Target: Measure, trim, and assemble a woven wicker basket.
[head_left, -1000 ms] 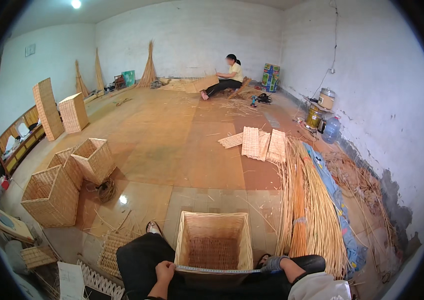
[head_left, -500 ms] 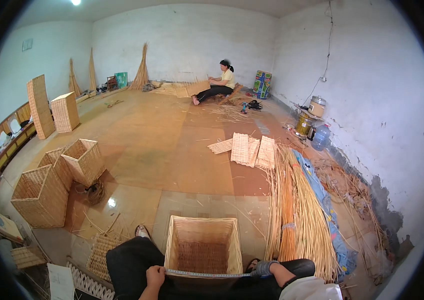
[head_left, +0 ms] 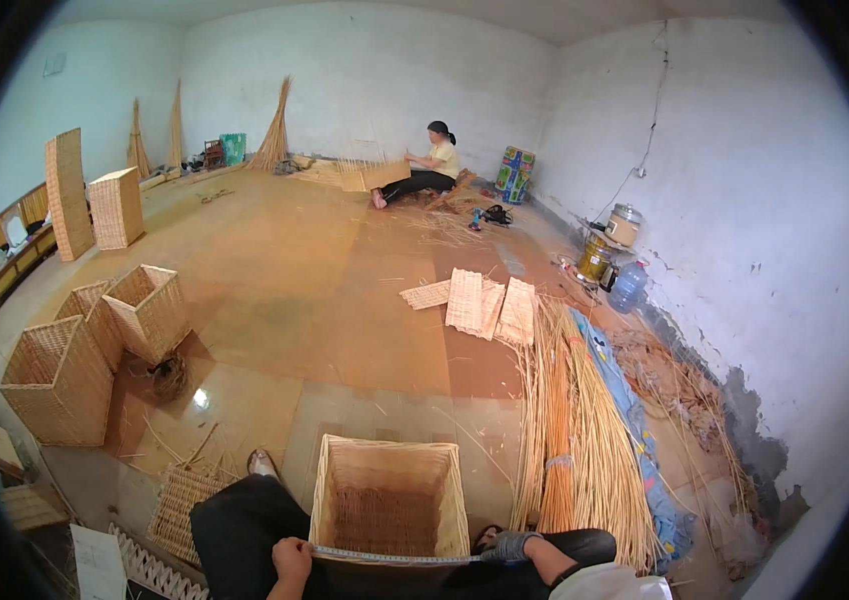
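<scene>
A square wicker basket stands open side up between my knees. A pale measuring tape runs straight along its near rim. At the rim's left corner my left hand is closed, pinching the tape's end. My right hand, in a grey glove, is closed around the tape's other end by the right corner. Whether it grips a tape case is hidden.
Several wicker baskets stand at the left. Bundled willow rods lie at my right beside a blue sheet. Woven panels rest ahead on the floor. A co-worker sits weaving near the back wall.
The whole scene has shifted slightly left in the picture. Both hands still keep the tape stretched along the basket's near rim.
</scene>
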The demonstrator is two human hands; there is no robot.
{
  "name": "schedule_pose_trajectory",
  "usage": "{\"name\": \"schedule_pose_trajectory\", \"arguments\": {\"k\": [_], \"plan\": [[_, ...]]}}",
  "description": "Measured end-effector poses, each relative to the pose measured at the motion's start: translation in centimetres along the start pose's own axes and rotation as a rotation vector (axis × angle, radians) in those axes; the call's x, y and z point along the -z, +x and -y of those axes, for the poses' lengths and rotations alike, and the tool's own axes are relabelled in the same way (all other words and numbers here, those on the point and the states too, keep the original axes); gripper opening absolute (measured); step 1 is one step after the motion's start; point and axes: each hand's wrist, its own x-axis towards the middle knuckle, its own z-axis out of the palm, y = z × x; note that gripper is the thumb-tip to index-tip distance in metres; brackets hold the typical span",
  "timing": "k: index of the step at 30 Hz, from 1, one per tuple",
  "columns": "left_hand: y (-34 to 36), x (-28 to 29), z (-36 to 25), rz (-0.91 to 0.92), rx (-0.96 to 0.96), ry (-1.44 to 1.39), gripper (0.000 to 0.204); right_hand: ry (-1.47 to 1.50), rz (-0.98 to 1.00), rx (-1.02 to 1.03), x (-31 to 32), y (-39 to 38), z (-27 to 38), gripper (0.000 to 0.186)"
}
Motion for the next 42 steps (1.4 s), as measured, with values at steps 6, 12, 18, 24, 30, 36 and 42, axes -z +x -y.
{"name": "schedule_pose_trajectory", "arguments": {"k": [6, 12, 18, 24, 30, 36, 42], "plan": [[-0.1, 1.3, -0.7, 0.072, 0.115, -0.144, 0.012, -0.241, -0.362, 0.506, -0.5, 0.8, -0.1, 0.027], [0.6, 0.0, 0.7, 0.077, 0.069, -0.103, 0.012, -0.266, -0.273, 0.382, -0.9, 1.2, -0.8, 0.026], [0.3, 0.2, 0.5, 0.091, 0.108, -0.079, 0.013, -0.104, -0.335, 0.433, -0.5, 0.7, -0.3, 0.026], [0.4, 0.2, 0.3, 0.063, 0.066, -0.081, 0.013, -0.096, -0.288, 0.325, -2.1, 2.1, -1.4, 0.027], [0.2, 0.8, -0.6, 0.089, 0.097, -0.065, 0.013, 0.019, -0.273, 0.315, -3.2, 3.4, -2.8, 0.036], [0.3, 0.2, 0.3, 0.068, 0.110, -0.094, 0.013, 0.190, -0.307, 0.274, -2.6, 2.8, -1.7, 0.035], [0.6, -0.4, 0.9, 0.031, 0.066, -0.086, 0.014, -0.008, -0.242, 0.281, -0.7, 1.6, -0.8, 0.032]]}}
